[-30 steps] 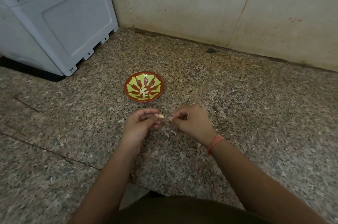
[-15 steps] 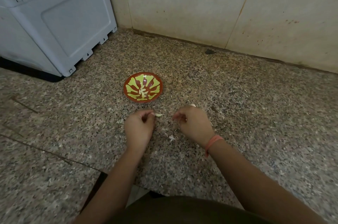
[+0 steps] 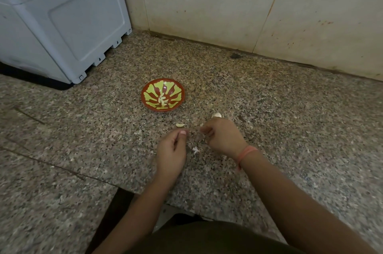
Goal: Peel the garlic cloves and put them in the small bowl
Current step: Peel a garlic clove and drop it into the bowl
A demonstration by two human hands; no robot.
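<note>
Head view: one small bowl [image 3: 151, 88], two loose cloves [image 3: 180, 124], peel scraps [image 3: 195, 150] between my curled left hand [image 3: 171, 155] and right hand [image 3: 224, 137]; grasp unclear.

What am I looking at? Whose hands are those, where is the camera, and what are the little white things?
No machine: a person wears a camera on their head, so you look down at their two hands. The left hand and right hand are over a speckled counter. The white things are garlic cloves: peeled ones lie in the small bowl, one clove sits by the left fingers, another behind the right hand. Skin scraps lie between the hands. The fingers are curled as if pinching skin, but that is too blurry to tell.
</note>
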